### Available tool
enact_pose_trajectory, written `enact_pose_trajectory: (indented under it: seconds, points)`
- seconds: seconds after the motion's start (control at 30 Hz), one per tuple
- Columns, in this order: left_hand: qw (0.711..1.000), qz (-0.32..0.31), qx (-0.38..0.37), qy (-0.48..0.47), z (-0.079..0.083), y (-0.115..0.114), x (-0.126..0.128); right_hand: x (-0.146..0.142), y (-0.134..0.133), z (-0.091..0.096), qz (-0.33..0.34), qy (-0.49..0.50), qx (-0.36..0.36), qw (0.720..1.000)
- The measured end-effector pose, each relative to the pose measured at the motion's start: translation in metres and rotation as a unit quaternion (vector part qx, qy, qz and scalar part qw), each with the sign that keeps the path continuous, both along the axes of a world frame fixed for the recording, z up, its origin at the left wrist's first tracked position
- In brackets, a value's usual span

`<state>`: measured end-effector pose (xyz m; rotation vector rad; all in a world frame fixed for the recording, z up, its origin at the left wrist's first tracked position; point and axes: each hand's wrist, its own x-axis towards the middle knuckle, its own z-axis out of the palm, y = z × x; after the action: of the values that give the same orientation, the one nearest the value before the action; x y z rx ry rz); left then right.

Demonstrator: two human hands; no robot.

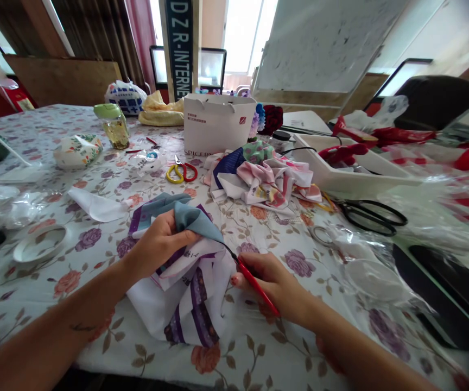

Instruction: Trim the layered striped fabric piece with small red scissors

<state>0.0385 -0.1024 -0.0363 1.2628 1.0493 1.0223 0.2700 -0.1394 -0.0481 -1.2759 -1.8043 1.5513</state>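
Note:
My left hand pinches a bunched piece of blue-grey cloth between thumb and fingers. White cloth with purple patterned strips and some printed lettering hangs below it onto the table. My right hand is closed around a slim red-handled tool with a thin dark tip. That tip reaches the right-hand edge of the blue-grey cloth; whether it is inside the fabric I cannot tell.
Red-and-yellow-handled scissors lie ahead, beside a heap of printed cloth. Black-handled scissors rest at the right, near a white bin. A white paper bag stands behind; a tape roll lies left.

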Motion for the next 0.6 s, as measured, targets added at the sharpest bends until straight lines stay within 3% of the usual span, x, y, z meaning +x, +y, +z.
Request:
enact_pose_trajectory:
  seconds: [0.1, 0.23, 0.3, 0.47, 0.53, 0.6]
  points:
    - [1.0, -0.01, -0.019, -0.019, 0.003, -0.006, 0.002, 0.0, -0.001, 0.005, 0.008, 0.038, -0.034, 0.999]
    - [0.993, -0.099, -0.068, -0.013, 0.005, -0.008, 0.001, 0.0, -0.003, 0.007, 0.028, 0.062, -0.08, 0.994]
    - [0.989, -0.113, -0.086, -0.025, 0.004, -0.006, 0.0, -0.001, -0.002, 0.006, 0.032, 0.057, -0.084, 0.994]
    - [0.982, -0.088, -0.165, -0.016, 0.0, 0.004, -0.007, -0.003, -0.003, 0.001, 0.023, 0.029, -0.074, 0.997]
    - [0.989, -0.059, -0.132, 0.043, 0.001, 0.006, -0.01, -0.004, -0.003, 0.0, 0.022, 0.016, -0.061, 0.998]
    - [0.989, -0.002, -0.053, 0.139, 0.004, 0.005, -0.013, -0.005, -0.003, -0.001, 0.021, 0.013, -0.054, 0.998]
